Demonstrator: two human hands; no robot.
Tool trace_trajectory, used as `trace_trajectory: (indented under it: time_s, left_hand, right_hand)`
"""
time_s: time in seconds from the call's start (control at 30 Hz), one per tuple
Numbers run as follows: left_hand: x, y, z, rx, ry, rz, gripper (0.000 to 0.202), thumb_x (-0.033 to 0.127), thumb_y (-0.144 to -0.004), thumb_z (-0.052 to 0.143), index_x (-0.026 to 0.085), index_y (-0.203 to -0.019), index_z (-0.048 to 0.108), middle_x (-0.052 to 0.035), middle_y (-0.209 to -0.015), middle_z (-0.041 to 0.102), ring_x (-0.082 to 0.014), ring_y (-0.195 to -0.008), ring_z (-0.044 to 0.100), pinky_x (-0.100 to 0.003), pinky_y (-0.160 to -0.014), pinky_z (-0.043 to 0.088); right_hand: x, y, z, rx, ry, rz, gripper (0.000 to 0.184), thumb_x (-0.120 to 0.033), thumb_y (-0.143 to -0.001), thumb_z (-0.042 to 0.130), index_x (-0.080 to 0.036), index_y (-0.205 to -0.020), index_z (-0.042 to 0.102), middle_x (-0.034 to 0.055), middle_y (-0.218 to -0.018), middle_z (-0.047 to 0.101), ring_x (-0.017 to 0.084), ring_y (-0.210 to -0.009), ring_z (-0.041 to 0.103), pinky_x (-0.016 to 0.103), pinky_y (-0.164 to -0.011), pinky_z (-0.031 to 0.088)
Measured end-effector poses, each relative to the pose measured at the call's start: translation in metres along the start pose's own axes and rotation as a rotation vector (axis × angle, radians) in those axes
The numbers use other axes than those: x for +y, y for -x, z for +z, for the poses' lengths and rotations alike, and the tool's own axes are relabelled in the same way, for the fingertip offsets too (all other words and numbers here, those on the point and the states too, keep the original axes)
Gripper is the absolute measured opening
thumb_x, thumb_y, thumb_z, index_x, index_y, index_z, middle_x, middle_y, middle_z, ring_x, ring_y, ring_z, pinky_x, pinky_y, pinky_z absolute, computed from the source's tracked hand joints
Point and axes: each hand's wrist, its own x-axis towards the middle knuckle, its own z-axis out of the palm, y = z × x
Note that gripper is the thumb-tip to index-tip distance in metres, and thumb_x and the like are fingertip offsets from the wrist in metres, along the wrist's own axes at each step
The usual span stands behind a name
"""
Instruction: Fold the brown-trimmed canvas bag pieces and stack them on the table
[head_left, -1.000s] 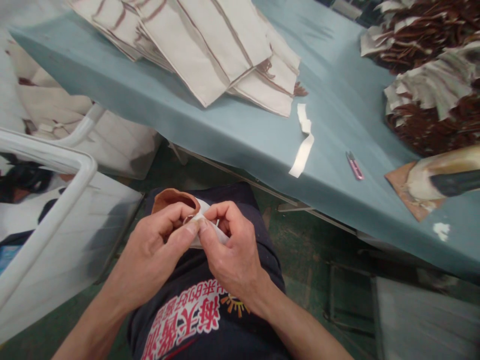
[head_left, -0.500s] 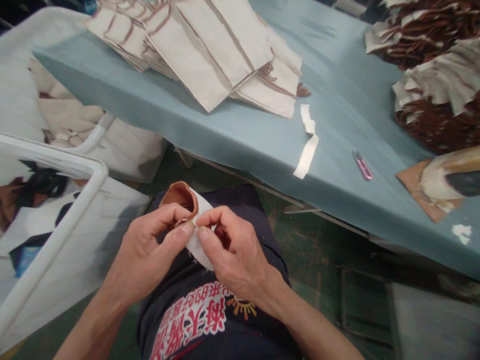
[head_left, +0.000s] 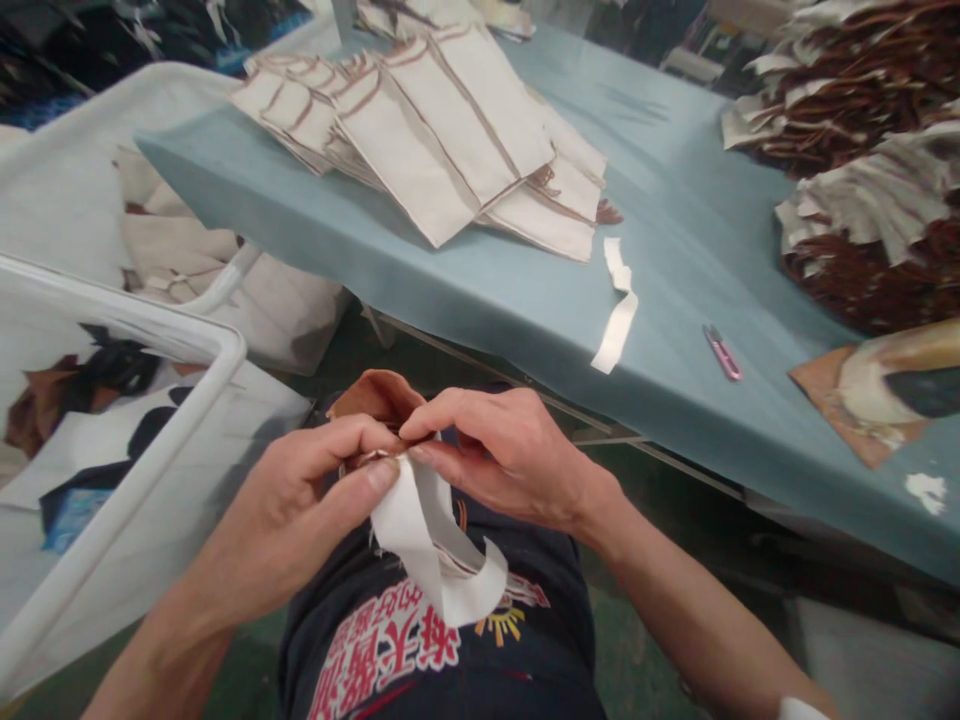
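Brown piece: I am seeing a tan-brown, suede-like brown piece (head_left: 375, 393) curving into an open hollow, lying above the wearer's lap between both hands.
White strip: a matte white strip (head_left: 409, 520) is hanging from its near edge, bending round in a broad loop; a few loose threads are fraying from its left side.
Left hand: the left hand (head_left: 300, 510) is clamping brown piece and strip together between thumb and forefinger.
Right hand: the right hand (head_left: 517, 450) is pinching the joined edge just beside the left thumb; I am not resolving which layer its fingertips are gripping.
Lap: a dark garment (head_left: 480, 680) with red, white-outlined lettering is stretching beneath.
Table: smooth blue-green sheeting (head_left: 697, 240) is bearing flat cream panels (head_left: 450, 140), a creased pale strip (head_left: 619, 310) and pink-handled snips (head_left: 723, 353).
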Motion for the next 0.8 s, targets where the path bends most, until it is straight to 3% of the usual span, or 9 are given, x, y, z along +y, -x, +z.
trace_trajectory:
  time_s: [0.27,0.4,0.6,0.7,0.8]
  left_hand:
    - [0.008,-0.005,0.006,0.079,-0.159,-0.031,0.032,0.038,-0.099,0.058,0.021,-0.074,0.066,0.0025,-0.069,0.068,-0.0145,-0.062,0.061,-0.025,-0.057,0.047]
    - [0.012,-0.007,0.007,0.073,-0.185,-0.035,0.030,0.037,-0.095,0.059,0.021,-0.072,0.069,0.0016,-0.069,0.074,-0.0156,-0.061,0.065,-0.024,-0.056,0.048]
    - [0.010,-0.008,0.010,0.067,-0.224,-0.038,0.034,0.036,-0.098,0.058,0.021,-0.071,0.071,0.0037,-0.064,0.068,-0.0141,-0.059,0.061,-0.023,-0.054,0.044]
    - [0.008,-0.010,0.012,0.070,-0.218,-0.063,0.035,0.038,-0.097,0.057,0.020,-0.069,0.068,0.0033,-0.063,0.064,-0.0138,-0.059,0.058,-0.023,-0.054,0.044]
    - [0.005,-0.012,0.014,0.032,-0.152,-0.113,0.036,0.042,-0.096,0.056,0.019,-0.070,0.066,0.0014,-0.068,0.065,-0.0139,-0.062,0.057,-0.022,-0.054,0.043]
  right_hand:
    - [-0.017,-0.005,-0.015,-0.104,0.165,-0.007,0.019,-0.023,-0.116,0.058,-0.018,-0.112,0.077,0.0054,-0.117,0.088,0.016,-0.109,0.084,0.022,-0.086,0.062]
    - [-0.028,-0.011,-0.023,-0.200,0.323,0.006,0.018,-0.023,-0.116,0.060,-0.019,-0.110,0.076,0.0040,-0.110,0.088,0.015,-0.096,0.083,0.023,-0.077,0.057]
    - [-0.042,-0.021,-0.030,-0.401,0.495,-0.008,0.017,-0.007,-0.108,0.060,-0.016,-0.101,0.072,0.0024,-0.090,0.081,0.014,-0.072,0.072,0.031,-0.057,0.037]
    - [-0.043,-0.030,-0.029,-0.492,0.563,0.026,0.019,-0.005,-0.105,0.058,-0.015,-0.094,0.069,0.0044,-0.084,0.076,0.016,-0.065,0.063,0.034,-0.054,0.025]
    - [-0.035,-0.041,-0.031,-0.571,0.478,0.122,0.019,-0.009,-0.105,0.054,-0.015,-0.094,0.068,0.0043,-0.083,0.074,0.015,-0.066,0.058,0.032,-0.057,0.023]
